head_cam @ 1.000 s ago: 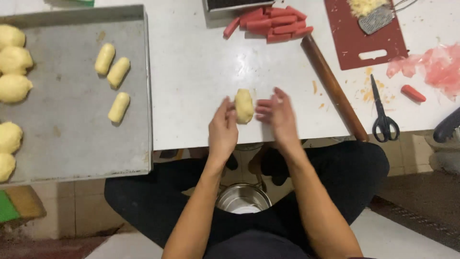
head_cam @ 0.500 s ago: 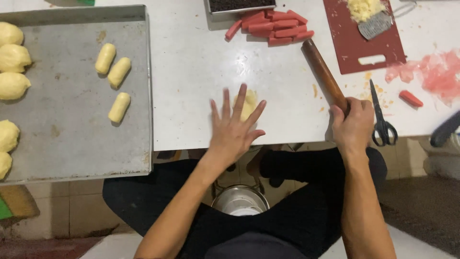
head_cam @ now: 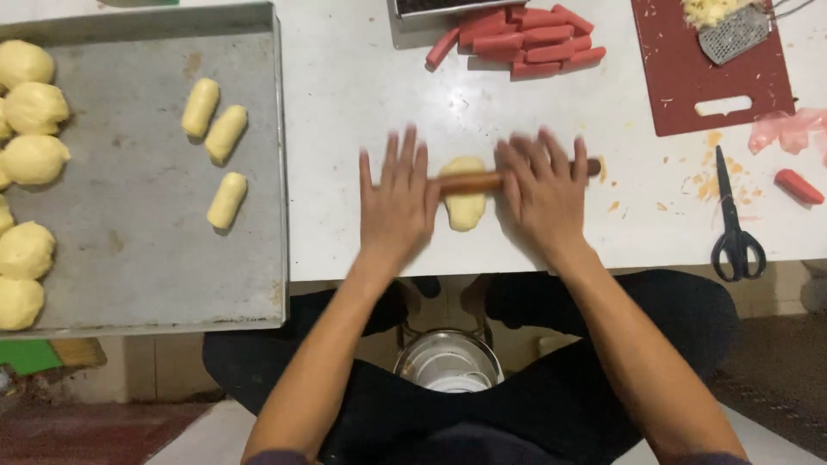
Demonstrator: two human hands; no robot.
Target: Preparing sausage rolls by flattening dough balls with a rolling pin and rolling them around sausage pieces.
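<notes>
A wooden rolling pin (head_cam: 472, 182) lies across a flattened oval of yellow dough (head_cam: 465, 207) on the white table (head_cam: 345, 112). My left hand (head_cam: 396, 202) presses flat on the pin's left end, fingers spread. My right hand (head_cam: 544, 189) presses flat on its right end, with the pin's tip showing past my fingers. Both hands are blurred with motion.
A metal baking tray (head_cam: 138, 258) on the left holds three dough rolls (head_cam: 226, 133) and several dough balls (head_cam: 34, 159). Sausage sticks (head_cam: 517, 39) lie at the back. A red cutting board (head_cam: 706, 95) with a grater, scissors (head_cam: 734, 220) and a metal bowl (head_cam: 448, 362) below.
My right hand picked up the rolling pin from the right and laid it across the dough. Both hands now press on it, and the dough has gone flatter and longer.
</notes>
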